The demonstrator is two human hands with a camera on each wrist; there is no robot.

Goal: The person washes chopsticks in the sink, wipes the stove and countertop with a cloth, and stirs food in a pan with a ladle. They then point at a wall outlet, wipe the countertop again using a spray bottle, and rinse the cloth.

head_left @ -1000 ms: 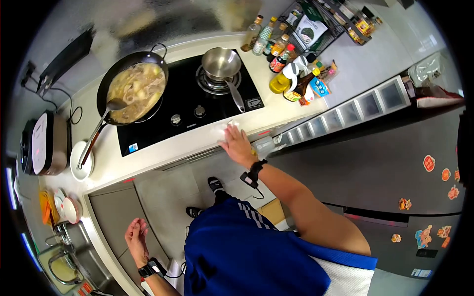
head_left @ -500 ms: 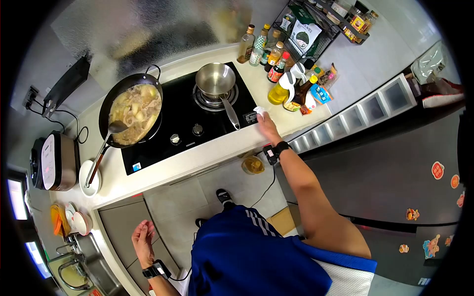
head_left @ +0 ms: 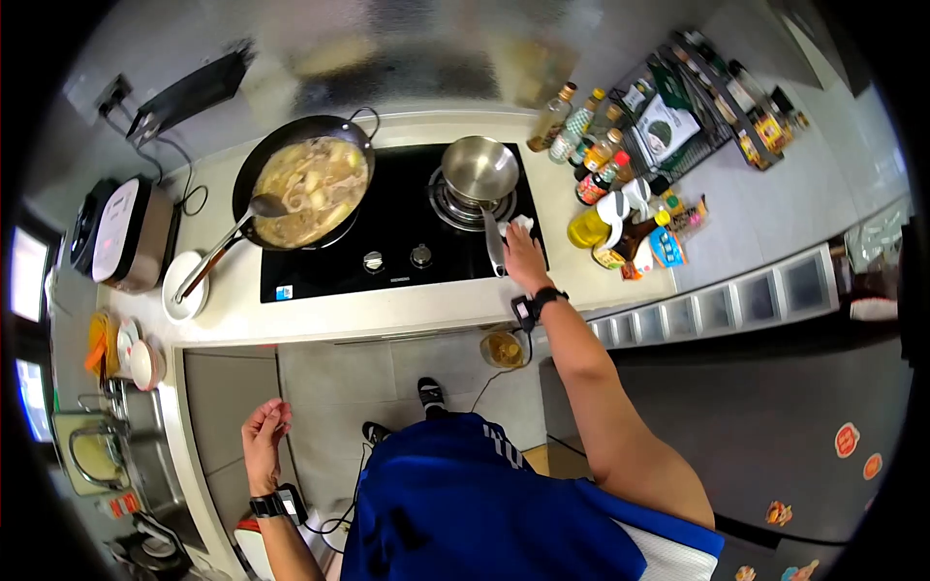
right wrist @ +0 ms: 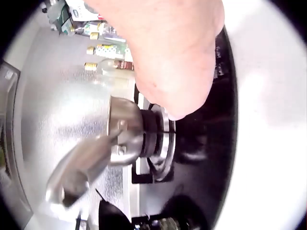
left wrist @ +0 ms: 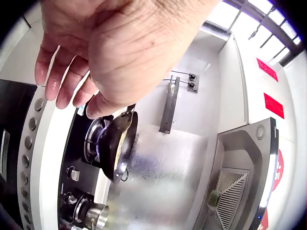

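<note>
My right hand (head_left: pixel 526 261) presses a crumpled white tissue (head_left: pixel 517 223) on the right part of the black gas hob (head_left: pixel 387 276), fingers stretched forward. Just left of the fingers runs the handle of a steel saucepan (head_left: pixel 480 167), which sits on the right burner. In the right wrist view the hand (right wrist: pixel 172 52) hides the tissue. Away from the counter, my left hand (head_left: pixel 263 436) hangs in the air, fingers loosely bent and holding nothing. On the left burner stands a black wok (head_left: pixel 250 172) of stew, with a ladle (head_left: pixel 266 205) resting in it.
Oil and sauce bottles (head_left: pixel 601 179) and a wire rack (head_left: pixel 712 136) stand right of the hob. A white bowl (head_left: pixel 179 308) under the ladle's handle and a rice cooker (head_left: pixel 136 232) are at left. Below the counter is a container (head_left: pixel 502 349) of brownish contents.
My right hand moved with the tissue from the front counter edge to the hob's right side, then leftward close to the saucepan handle. The left hand stays idle. The head view has shifted.
</note>
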